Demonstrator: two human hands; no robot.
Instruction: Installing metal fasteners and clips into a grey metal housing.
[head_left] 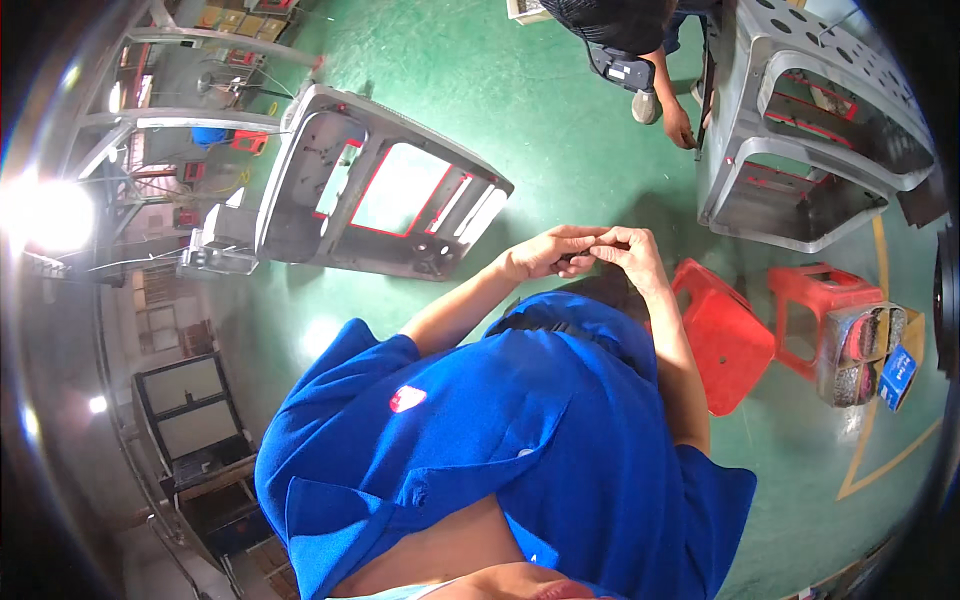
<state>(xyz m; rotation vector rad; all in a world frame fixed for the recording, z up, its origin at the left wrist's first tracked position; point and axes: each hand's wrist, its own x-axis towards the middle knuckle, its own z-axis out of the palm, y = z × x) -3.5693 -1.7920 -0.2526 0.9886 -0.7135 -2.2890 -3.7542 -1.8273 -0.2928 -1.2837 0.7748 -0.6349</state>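
Landmark: near red plastic stool (730,345); all places in the head view relative to it.

Both hands are up-left of the stool, brought together over the wearer's front. Left hand (548,253): fingers curled, tips narrow, meeting the other hand. Right hand (632,250): thumb and fingers bent inward, pinched close. Between the fingertips is a small dark piece (577,258), up-left of the stool; mostly covered, too small to tell its kind. Can't tell which hand bears the grip. Right forearm runs down just left of the stool.

Wearer's blue collared shirt (480,430) fills the area below-left of the stool.

Farther up-left of the stool: grey sheet-metal panel (368,165), tilted in view, rectangular cutouts, some with red edging. Up-right of the stool: grey metal housing (738,100), round holes on one face, large framed openings. Co-worker's hand (680,130) is at the near-side edge of that housing; contact unclear.

Right of the stool: second red stool (825,290), then clear plastic bags (848,360) of parts beside a blue box (898,375). Green floor (560,150) under all of it.
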